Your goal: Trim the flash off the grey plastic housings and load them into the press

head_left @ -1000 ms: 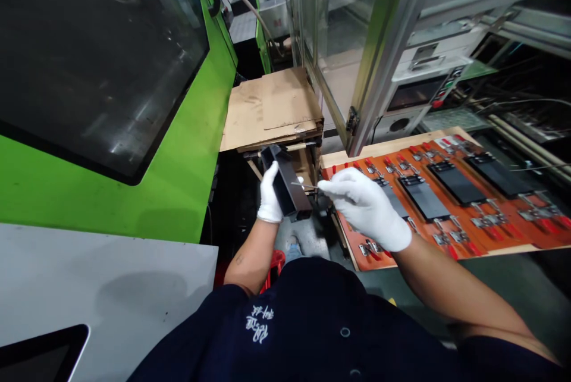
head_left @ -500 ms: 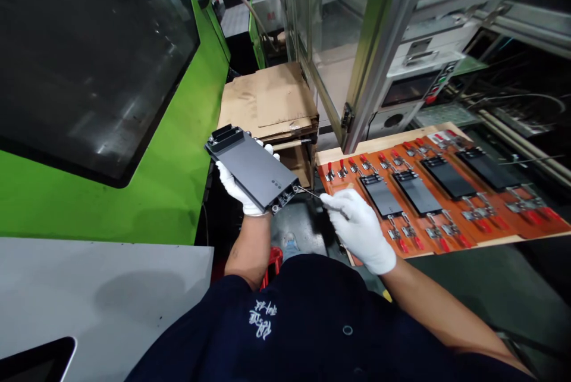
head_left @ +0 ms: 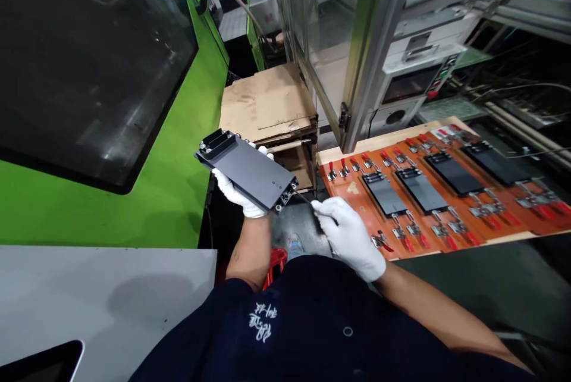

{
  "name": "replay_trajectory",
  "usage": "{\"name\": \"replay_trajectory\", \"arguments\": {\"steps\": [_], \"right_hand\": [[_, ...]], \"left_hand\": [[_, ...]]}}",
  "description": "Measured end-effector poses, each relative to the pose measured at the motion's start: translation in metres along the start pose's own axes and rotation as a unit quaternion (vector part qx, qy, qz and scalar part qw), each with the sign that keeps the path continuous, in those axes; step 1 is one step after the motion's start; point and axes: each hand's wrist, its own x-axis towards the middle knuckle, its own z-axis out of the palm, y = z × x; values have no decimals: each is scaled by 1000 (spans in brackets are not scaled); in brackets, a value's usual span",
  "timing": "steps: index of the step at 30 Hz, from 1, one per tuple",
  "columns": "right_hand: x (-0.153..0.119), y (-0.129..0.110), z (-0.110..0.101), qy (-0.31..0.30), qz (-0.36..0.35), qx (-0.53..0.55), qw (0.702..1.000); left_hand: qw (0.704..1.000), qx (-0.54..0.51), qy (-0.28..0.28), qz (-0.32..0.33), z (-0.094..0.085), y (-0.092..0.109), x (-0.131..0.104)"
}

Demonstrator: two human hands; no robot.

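A flat dark grey plastic housing [head_left: 250, 169] lies tilted across my gloved left hand [head_left: 232, 191]. The palm supports it from below, and fingertips show past its far edge. At its upper left end are black slotted parts, and small fittings line the lower right end. My right hand [head_left: 350, 238], also in a white glove, is closed around a thin metal rod-like tool [head_left: 304, 197]. The tool's tip reaches the housing's lower right corner; whether it touches cannot be made out. Most of the handle is hidden in the glove.
To the right, an orange fixture board [head_left: 357, 188] carries several similar dark housings [head_left: 422, 190] between red-handled toggle clamps. Flattened cardboard [head_left: 267, 99] lies on a stack ahead. A green machine [head_left: 178, 191] stands at left, and a metal-framed glass door [head_left: 330, 43] rises beyond the board.
The housing in my left hand has shifted slightly left and tilted a little. My right hand has moved left with the tool, uncovering a clamp at the board's near edge.
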Motion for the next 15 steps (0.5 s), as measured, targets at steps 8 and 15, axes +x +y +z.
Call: {"name": "replay_trajectory", "arguments": {"steps": [8,15], "right_hand": [[-6,-21,-6,-38,-8,42,998],[-15,-14,9,-30,-66,22,997]], "left_hand": [[1000,18,-9,11,-1,-1,1],[1000,-13,-10,9,-3,-1,0]]}}
